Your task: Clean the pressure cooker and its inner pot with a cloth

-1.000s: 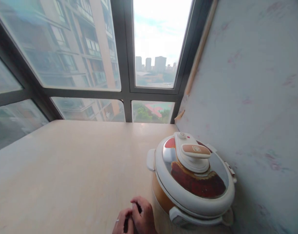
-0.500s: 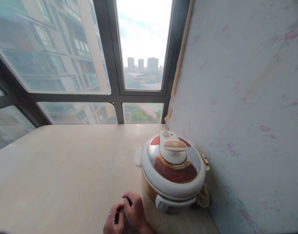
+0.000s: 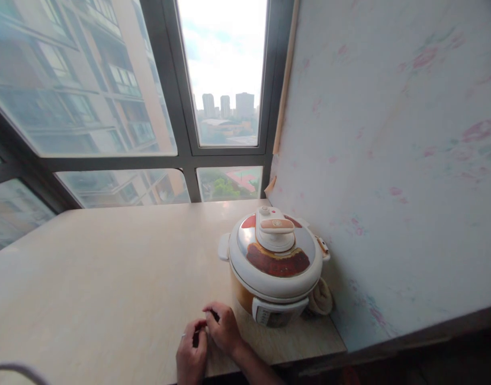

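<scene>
At the far lower left, a grey curved strip, blurred and cut off by the edge, lies over a pale table that spreads across the lower left and centre. A dark window frame fills the upper left and upper centre, with buildings outside. At the bottom centre is the left hand, wearing a ring, its fingers curled toward the thumb. Just beside it, the right hand curls its fingers the same way; whether either hand closes on anything cannot be told. Near the right hand, right of centre in the lower half, a white and orange-brown cooker stands upright on the table, lid on. A beige cloth bunches at its lower right. Flowered wallpaper covers the right side.
</scene>
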`<control>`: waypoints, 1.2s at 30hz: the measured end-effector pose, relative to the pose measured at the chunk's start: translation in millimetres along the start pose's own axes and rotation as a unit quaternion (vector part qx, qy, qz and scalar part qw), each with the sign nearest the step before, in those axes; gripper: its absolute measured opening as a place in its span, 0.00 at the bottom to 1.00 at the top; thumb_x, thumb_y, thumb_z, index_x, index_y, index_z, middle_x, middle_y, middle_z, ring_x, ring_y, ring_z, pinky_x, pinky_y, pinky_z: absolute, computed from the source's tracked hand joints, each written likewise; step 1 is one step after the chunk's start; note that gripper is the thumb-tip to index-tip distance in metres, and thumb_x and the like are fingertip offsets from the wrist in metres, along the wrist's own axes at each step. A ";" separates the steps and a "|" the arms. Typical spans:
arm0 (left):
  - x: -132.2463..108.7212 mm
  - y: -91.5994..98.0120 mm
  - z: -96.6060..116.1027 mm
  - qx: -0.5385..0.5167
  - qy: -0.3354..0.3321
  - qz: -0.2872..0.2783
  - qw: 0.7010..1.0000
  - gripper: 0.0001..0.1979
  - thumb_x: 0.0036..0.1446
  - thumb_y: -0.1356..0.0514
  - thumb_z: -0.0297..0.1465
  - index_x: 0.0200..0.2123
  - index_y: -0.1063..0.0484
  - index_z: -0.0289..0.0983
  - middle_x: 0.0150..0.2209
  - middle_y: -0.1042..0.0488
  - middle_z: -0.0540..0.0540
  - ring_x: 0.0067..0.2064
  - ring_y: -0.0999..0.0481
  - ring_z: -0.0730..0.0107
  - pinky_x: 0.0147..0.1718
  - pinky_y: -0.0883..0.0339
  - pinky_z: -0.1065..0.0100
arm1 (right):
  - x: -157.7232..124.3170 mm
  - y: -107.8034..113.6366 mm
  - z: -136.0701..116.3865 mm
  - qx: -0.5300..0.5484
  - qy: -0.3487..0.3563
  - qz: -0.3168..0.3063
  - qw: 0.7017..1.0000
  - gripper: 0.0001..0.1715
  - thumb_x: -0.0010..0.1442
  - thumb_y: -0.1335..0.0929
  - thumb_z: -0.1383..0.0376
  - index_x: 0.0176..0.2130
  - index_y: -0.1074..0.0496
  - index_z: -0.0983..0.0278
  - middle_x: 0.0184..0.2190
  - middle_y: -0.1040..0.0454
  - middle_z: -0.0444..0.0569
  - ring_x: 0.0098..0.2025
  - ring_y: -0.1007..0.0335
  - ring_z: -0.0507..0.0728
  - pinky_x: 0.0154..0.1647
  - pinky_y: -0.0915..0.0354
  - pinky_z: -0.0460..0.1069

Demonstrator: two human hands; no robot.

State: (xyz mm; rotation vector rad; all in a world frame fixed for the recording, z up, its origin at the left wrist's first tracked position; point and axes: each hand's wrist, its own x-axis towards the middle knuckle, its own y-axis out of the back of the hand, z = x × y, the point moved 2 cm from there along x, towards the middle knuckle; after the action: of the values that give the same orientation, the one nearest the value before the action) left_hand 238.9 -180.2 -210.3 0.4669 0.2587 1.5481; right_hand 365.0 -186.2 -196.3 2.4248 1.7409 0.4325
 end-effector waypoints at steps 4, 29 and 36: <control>-1.9 -0.1 0.5 -0.001 0.006 0.002 1.000 0.17 0.52 0.43 0.47 0.32 0.22 0.42 0.33 0.17 0.45 0.36 0.17 0.55 0.37 0.23 0.60 | -0.2 -0.2 -0.2 0.019 -0.004 0.004 1.000 0.14 0.60 0.36 0.65 0.37 0.20 0.64 0.33 0.19 0.49 0.37 0.23 0.57 0.41 0.31 0.49; 43.5 -25.1 149.7 -0.361 0.106 -0.092 0.922 0.33 0.51 0.39 0.53 0.49 0.34 0.34 0.29 0.23 0.48 0.20 0.34 0.73 0.20 0.40 0.69 | -92.7 282.3 -31.3 0.188 -0.057 0.310 0.930 0.29 0.54 0.22 0.50 0.52 0.21 0.59 0.51 0.21 0.56 0.52 0.24 0.64 0.47 0.26 0.55; 81.5 -27.2 180.2 -0.329 0.186 -0.235 0.896 0.21 0.44 0.38 0.50 0.28 0.35 0.38 0.16 0.35 0.55 0.16 0.39 0.76 0.18 0.44 0.71 | -46.7 295.6 -46.6 0.219 -0.011 0.320 0.922 0.35 0.55 0.23 0.54 0.59 0.27 0.59 0.66 0.31 0.54 0.69 0.38 0.63 0.72 0.46 0.62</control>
State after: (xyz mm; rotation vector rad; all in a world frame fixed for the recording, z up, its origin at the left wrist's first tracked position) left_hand 345.0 -120.9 -52.0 -0.4115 0.1107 1.1378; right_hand 605.1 -330.3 -80.8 3.2877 1.0689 0.0600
